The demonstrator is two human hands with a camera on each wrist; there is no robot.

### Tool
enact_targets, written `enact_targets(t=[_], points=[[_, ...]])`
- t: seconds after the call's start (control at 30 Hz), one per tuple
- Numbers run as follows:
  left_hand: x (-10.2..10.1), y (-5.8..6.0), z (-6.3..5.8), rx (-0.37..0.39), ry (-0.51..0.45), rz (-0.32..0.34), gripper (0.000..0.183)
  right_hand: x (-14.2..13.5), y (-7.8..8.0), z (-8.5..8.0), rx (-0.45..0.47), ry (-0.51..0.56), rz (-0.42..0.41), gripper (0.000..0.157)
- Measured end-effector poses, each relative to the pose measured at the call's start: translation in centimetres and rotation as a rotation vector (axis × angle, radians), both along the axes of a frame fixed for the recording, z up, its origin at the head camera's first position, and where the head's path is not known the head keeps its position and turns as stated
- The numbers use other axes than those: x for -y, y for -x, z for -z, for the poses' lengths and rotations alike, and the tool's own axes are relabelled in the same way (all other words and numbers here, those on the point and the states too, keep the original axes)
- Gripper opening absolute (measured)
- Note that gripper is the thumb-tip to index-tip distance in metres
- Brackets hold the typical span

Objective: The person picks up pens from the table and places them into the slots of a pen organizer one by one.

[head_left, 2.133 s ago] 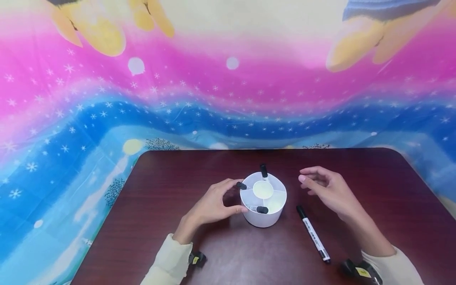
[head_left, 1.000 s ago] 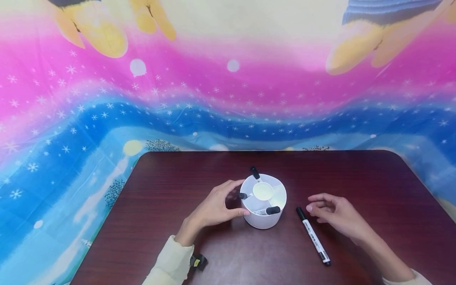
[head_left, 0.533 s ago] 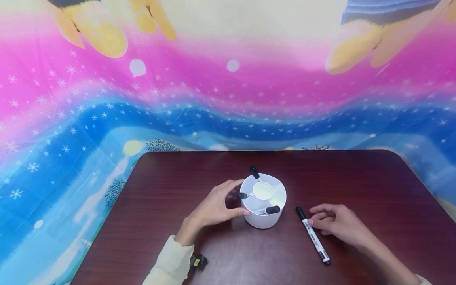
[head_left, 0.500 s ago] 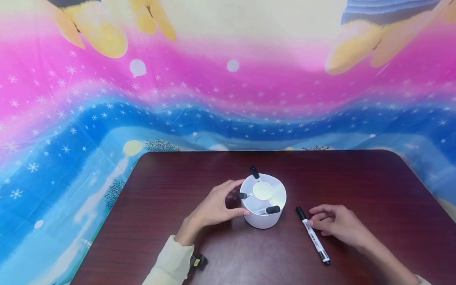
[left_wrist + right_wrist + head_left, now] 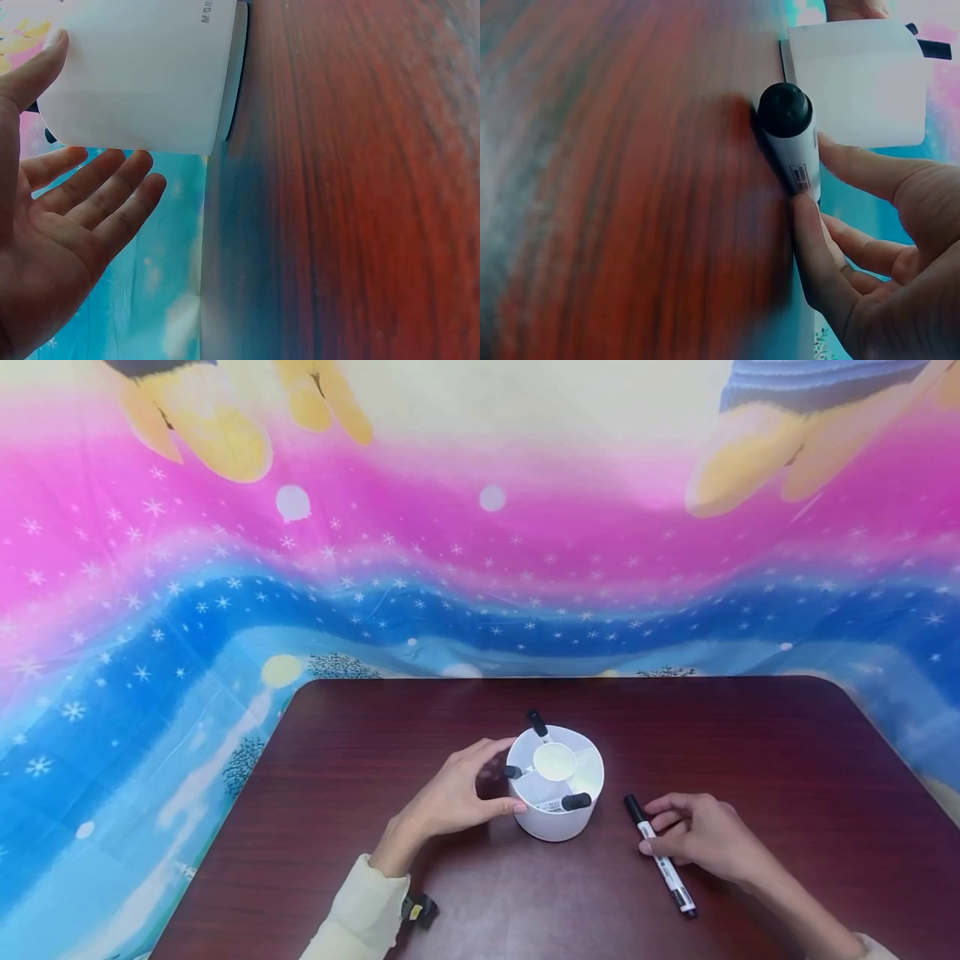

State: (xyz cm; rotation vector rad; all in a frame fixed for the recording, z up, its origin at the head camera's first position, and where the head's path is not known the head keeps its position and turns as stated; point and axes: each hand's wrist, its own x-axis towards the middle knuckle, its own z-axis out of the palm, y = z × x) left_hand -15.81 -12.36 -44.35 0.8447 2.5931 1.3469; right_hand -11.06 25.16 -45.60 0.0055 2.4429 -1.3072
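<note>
A round white pen holder (image 5: 555, 827) with divided compartments stands upright on the table, several black-capped markers leaning in it, one marker cap (image 5: 576, 802) over its front rim. My left hand (image 5: 453, 789) holds the holder's left side, thumb at the front and forefinger at the back; in the left wrist view several fingertips touch its wall (image 5: 142, 82). Right of the holder lies a white marker (image 5: 672, 881) with a black cap. My right hand (image 5: 701, 837) pinches it near the cap; the right wrist view has the thumb and fingers on both sides of the marker (image 5: 802, 161).
The dark red-brown wooden table (image 5: 360, 727) has rounded far corners. A colourful patterned cloth (image 5: 450, 527) hangs behind and beside it. At my left cuff sits a small black wrist device (image 5: 420, 910).
Pen holder has turned anticlockwise, seen from above, under my left hand, its markers shifting round. My right hand has come down and nearer, from above the table onto the lying marker, now pinching it.
</note>
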Motion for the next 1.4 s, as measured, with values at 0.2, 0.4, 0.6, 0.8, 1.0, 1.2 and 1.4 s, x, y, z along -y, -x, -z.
enact_targets(t=[0.2, 0.4, 0.6, 0.8, 1.0, 1.2, 1.4], points=[[0.0, 0.0, -0.1, 0.004, 0.008, -0.001, 0.086, 0.0, 0.1, -0.2, -0.051, -0.031, -0.025, 0.058], [0.3, 0.2, -0.2, 0.009, -0.017, 0.007, 0.086, -0.5, 0.4, -1.5, -0.068, 0.087, -0.019, 0.054], [0.3, 0.1, -0.2, -0.04, 0.055, -0.02, 0.083, -0.6, 1.2, -3.8, -0.195, 0.15, 0.014, 0.054], [0.2, -0.1, -0.2, -0.049, 0.06, -0.02, 0.085, -0.3, 1.9, -6.0, -0.307, 0.167, 0.067, 0.054], [0.1, 0.1, -0.1, -0.033, 0.027, -0.004, 0.087, 0.5, 2.7, -6.8, -0.356, 0.352, 0.112, 0.04], [0.1, 0.1, -0.1, -0.027, 0.02, 0.003, 0.083, 1.1, 3.5, -7.7, -0.366, 0.447, 0.135, 0.034], [0.1, 0.1, 0.0, -0.017, 0.014, 0.006, 0.081, 2.1, 4.1, -8.3, -0.373, 0.556, 0.124, 0.034]])
